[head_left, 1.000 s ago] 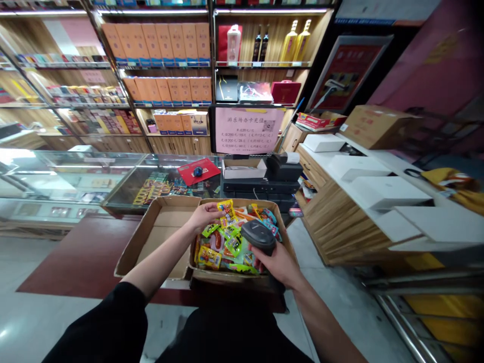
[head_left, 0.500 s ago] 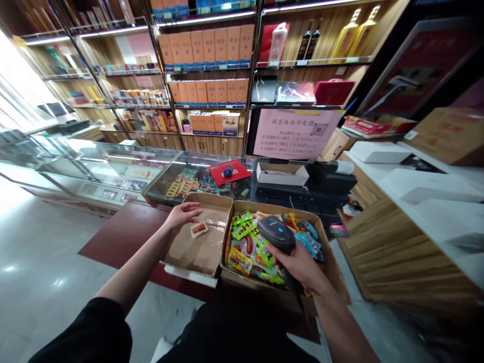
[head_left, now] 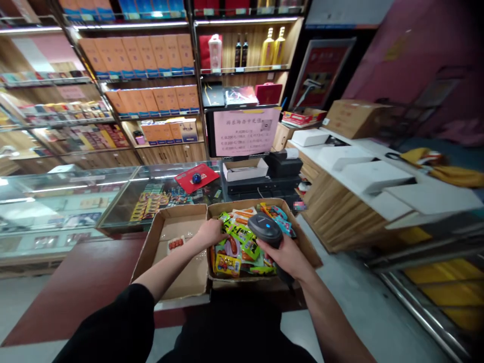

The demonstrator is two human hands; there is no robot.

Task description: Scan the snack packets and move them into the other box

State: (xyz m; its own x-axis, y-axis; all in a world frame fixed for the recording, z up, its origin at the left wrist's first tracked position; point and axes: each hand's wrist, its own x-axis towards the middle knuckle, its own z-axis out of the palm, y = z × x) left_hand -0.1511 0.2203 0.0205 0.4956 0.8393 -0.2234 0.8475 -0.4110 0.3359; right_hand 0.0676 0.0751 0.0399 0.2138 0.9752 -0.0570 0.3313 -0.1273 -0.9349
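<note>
My right hand (head_left: 285, 254) is wrapped round the handle of a dark barcode scanner (head_left: 265, 228), which shows a small blue light and hangs over a cardboard box (head_left: 313, 252) full of small snack packets. My left hand (head_left: 212, 233) reaches across the box's left wall, its fingers closed at the edge of a green snack packet (head_left: 226, 218); the fingertips are partly hidden. More green packets, a yellow packet (head_left: 227, 264) and blue packets (head_left: 282, 222) lie in the heap. To the left, a shallow cardboard box (head_left: 189, 282) holds one small packet with reddish pieces (head_left: 176, 244).
Behind the boxes stands a glass display counter (head_left: 113, 201) with a red envelope (head_left: 196, 178), a white tray (head_left: 245, 170) and a monitor covered by a pink sign (head_left: 244, 132). A white-topped cabinet (head_left: 333, 201) stands at right. Shelves of orange boxes (head_left: 136, 55) line the wall.
My left hand has gone from above the shallow box, fingers apart, to the green packets in the full box. The scanner stays over the snacks. The view has turned right.
</note>
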